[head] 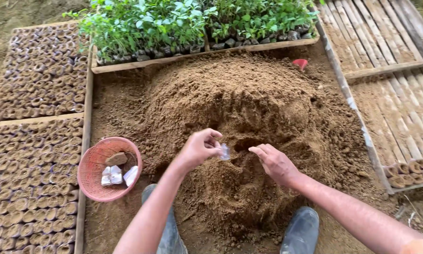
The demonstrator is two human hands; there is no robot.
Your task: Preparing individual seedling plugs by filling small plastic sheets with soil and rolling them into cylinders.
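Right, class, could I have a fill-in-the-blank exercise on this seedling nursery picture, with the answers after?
1. The left hand pinches a small clear ____ bag.
2. The right hand reaches over the heap of ____.
3. The round basket beside the heap is ____ in colour.
4. The green seedlings stand at the ____ side of the heap.

Missing words: plastic; soil; pink; far

Left hand (pixel 199 148) was raised, wrist bent, fingertips pinched shut on a small clear bag (pixel 225 152), while right hand (pixel 275 163) sat just beside that grip, slightly lower, palm down, fingers loosely extended toward it, both forearms angled inward from the bottom edge.
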